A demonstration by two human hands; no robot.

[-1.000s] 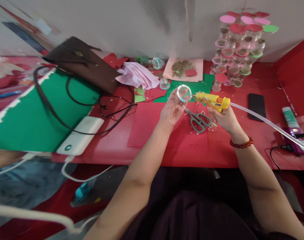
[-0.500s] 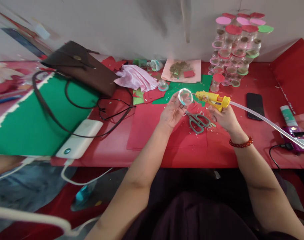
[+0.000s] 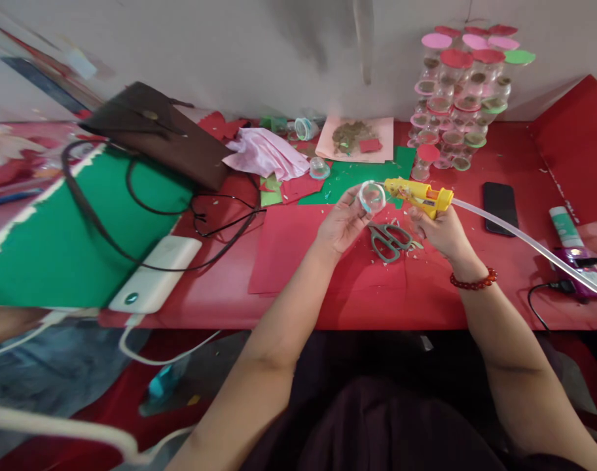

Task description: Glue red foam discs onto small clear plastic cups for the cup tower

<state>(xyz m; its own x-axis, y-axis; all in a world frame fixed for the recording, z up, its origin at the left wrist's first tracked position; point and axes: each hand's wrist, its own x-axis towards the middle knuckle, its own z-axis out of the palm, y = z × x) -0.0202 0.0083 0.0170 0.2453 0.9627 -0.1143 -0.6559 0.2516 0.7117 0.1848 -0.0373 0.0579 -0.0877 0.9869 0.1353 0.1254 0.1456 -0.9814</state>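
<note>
My left hand (image 3: 342, 224) is closed around a small clear plastic cup (image 3: 372, 197), its round rim facing me. In my right hand (image 3: 438, 230) is a yellow hot glue gun (image 3: 416, 195), with a long clear glue stick (image 3: 524, 242) trailing out of its back end. The gun's nozzle is at the upper right part of the cup's rim; whether it touches cannot be made out. Below the cup, grey-handled scissors (image 3: 387, 243) lie on red paper (image 3: 293, 248), partly hidden by my left hand.
Stacked clear cups with coloured discs (image 3: 455, 104) stand at the back right. A phone (image 3: 501, 208) and a glue tube (image 3: 566, 226) lie right. Leftward are a brown bag (image 3: 156, 131), a white power bank (image 3: 156, 273) and a green board (image 3: 82, 222). Another cup (image 3: 319, 168) sits behind.
My left hand has moved slightly right with the cup, bringing its rim nearer the nozzle and turning it a little. The right hand and glue gun are nearly still.
</note>
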